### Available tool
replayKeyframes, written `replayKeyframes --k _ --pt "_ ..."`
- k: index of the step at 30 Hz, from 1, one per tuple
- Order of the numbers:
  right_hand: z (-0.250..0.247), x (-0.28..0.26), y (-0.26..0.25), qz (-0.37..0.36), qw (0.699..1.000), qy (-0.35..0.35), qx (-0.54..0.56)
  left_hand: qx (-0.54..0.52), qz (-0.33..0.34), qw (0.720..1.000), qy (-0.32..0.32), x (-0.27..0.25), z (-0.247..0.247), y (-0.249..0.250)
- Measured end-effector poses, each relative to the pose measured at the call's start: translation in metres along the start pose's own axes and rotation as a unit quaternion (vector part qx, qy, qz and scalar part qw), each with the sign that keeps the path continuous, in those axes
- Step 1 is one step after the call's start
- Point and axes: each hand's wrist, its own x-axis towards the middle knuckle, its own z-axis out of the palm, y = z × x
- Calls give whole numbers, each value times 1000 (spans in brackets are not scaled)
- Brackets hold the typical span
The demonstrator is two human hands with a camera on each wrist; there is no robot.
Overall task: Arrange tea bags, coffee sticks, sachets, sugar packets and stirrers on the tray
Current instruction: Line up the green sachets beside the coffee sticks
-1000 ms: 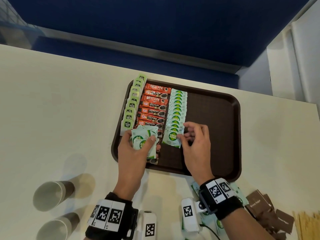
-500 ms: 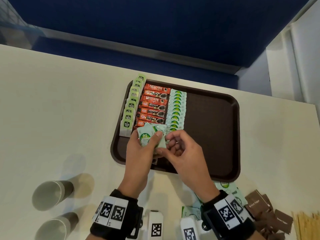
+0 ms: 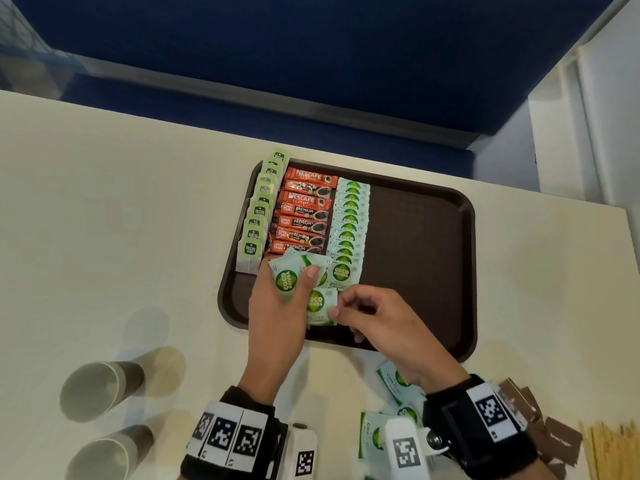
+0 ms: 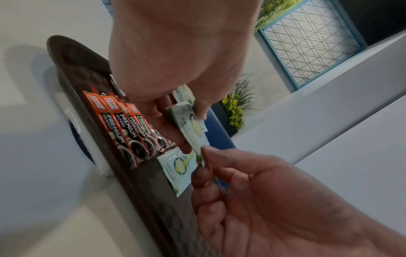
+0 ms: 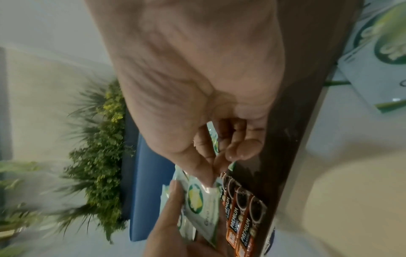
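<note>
Left hand (image 3: 277, 310) grips fanned sachets (image 3: 291, 277); right hand (image 3: 388, 327) pinches one sachet (image 3: 317, 304) above tray's (image 3: 433, 271) near-left area.

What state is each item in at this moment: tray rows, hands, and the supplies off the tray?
Tea bags: rowed along tray's left edge.
Coffee sticks: rowed on tray.
Sachet row: on tray.
Left hand: grips sachet stack.
Right hand: pinches one sachet.
Brown sugar packets: off tray.
Stirrers: off tray.
</note>
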Motion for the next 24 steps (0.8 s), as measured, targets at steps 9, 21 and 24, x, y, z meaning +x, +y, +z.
replayKeyframes --k 9,21,24 --pt "-13 13 28 18 985 161 -56 -20 -9 998 62 7 -13 5" --pt "0 24 29 -4 957 254 -137 -28 -24 999 39 5 -13 4" --pt "1 26 29 -2 961 252 -118 -22 -21 999 42 4 -13 3"
